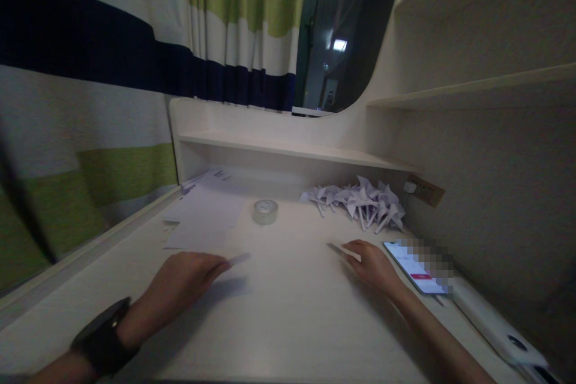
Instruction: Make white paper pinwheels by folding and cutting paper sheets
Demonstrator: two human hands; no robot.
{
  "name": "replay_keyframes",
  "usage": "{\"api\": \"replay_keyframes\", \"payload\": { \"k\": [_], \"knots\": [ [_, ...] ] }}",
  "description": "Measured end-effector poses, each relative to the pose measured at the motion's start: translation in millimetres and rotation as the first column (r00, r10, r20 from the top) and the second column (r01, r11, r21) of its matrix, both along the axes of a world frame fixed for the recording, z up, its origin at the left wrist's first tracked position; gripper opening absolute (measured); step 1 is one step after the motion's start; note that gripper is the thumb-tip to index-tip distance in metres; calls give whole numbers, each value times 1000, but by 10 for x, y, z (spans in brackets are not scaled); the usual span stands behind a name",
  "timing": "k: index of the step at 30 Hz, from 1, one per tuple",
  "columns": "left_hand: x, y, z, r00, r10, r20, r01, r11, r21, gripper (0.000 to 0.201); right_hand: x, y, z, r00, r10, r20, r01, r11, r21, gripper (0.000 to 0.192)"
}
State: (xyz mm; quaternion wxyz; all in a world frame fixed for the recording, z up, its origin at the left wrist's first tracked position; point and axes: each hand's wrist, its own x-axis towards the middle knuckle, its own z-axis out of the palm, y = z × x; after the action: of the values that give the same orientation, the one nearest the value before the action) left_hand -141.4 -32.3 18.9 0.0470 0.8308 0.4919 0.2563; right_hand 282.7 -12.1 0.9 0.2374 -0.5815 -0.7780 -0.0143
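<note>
My left hand (186, 276), with a dark watch (105, 336) on its wrist, is closed in a pinch on a small piece of white paper (239, 260) above the table. Across from it, my right hand (372, 265) pinches a thin, flat grey strip (336, 249) whose kind I cannot make out. The two hands are well apart. A roll of clear tape (265, 212) lies on the table beyond and between them. White paper sheets (204, 210) are stacked at the back left. Several folded paper pinwheels (360, 198) are heaped at the back right.
A lit phone (416, 270) lies right of my right hand, beside a long white object (495, 318) along the wall. A shelf (288, 147) overhangs the table's (288, 324) back. A plug (409, 186) sits in the wall socket. A curtain (252, 42) hangs behind.
</note>
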Motion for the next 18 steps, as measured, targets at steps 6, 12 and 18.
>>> {"api": "replay_keyframes", "payload": {
  "k": [6,12,18],
  "knots": [
    [788,395,396,829,119,547,-9,980,-199,50,-615,290,104,712,117,-693,-351,913,-207,46],
    [1546,773,12,281,248,927,405,845,-349,46,-1108,474,-122,230,-74,-970,-594,779,-201,46],
    [1546,881,-362,222,298,928,540,755,-372,43,-1031,514,-327,317,-149,-937,-360,895,-264,38]
  ]
}}
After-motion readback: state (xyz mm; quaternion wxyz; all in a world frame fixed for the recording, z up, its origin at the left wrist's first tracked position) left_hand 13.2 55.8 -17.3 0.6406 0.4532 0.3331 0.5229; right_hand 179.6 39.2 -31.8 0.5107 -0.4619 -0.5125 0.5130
